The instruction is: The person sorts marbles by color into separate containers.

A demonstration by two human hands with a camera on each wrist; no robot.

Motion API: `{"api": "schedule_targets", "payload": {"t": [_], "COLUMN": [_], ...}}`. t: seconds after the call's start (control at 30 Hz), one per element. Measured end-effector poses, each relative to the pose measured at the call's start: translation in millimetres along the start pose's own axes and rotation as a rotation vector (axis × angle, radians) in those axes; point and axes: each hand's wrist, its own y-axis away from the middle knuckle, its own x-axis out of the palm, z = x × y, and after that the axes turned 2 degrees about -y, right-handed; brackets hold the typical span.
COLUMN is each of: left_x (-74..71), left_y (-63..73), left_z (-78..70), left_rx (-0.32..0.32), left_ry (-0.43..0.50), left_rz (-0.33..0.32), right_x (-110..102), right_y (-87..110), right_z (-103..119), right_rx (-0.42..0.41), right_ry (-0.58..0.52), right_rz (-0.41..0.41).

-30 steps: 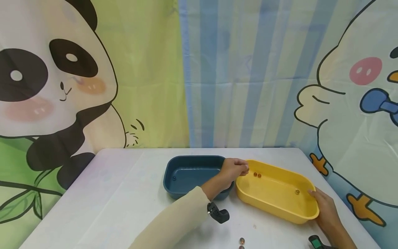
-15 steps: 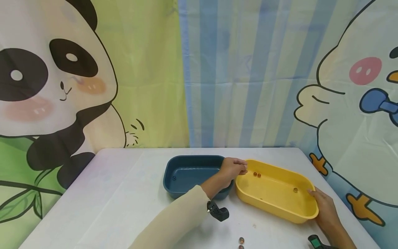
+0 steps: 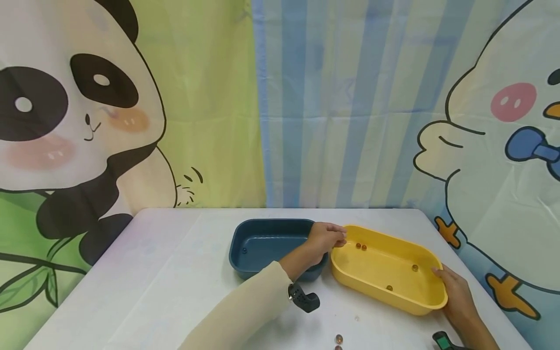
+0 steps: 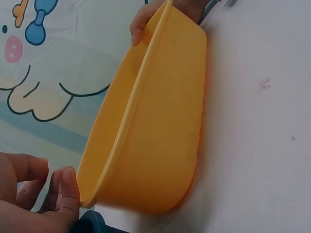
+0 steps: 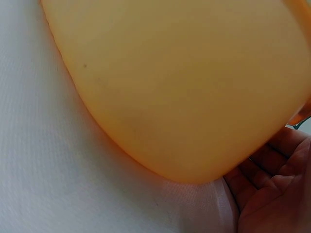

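Note:
A yellow tub [image 3: 385, 301] stands at the right of the table, with several small amber marbles inside, among them one near its front wall [image 3: 389, 288]. My right hand [image 3: 459, 294] grips its right end, thumb over the rim and fingers behind and under the outside, as the right wrist view [image 5: 277, 194] partly shows. My left hand [image 3: 325, 240] is at the left end, fingers bent beside the rim. In the left wrist view that hand [image 4: 43, 199] shows a gap between thumb and finger; whether it holds anything is hidden.
A dark blue tub [image 3: 262, 272] sits left of the yellow one, under my left wrist, with one dark marble [image 3: 244, 250] inside. Two reddish marbles [image 3: 339, 339] lie at the near edge of the white table [image 3: 131, 291]. Printed curtains hang behind.
An amber marble has come into view in the yellow tub, rolling right along the front wall. Another at the right shifted slightly left. Both hands stay almost in place.

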Motion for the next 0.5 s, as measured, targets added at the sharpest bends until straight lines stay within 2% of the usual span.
{"api": "schedule_targets", "payload": {"t": [0.23, 0.5], "left_x": [-6.6, -16.5], "left_y": [8.3, 31.0], "left_z": [-0.1, 8.8], "left_rx": [0.041, 0.099], "left_ry": [-0.022, -0.005], "left_rz": [0.053, 0.21], "right_x": [0, -3], "right_y": [0.6, 1.5], "right_z": [0, 1], "right_rx": [0.016, 0.014], "right_ry": [0.014, 0.016], "right_rz": [-0.008, -0.01]}}
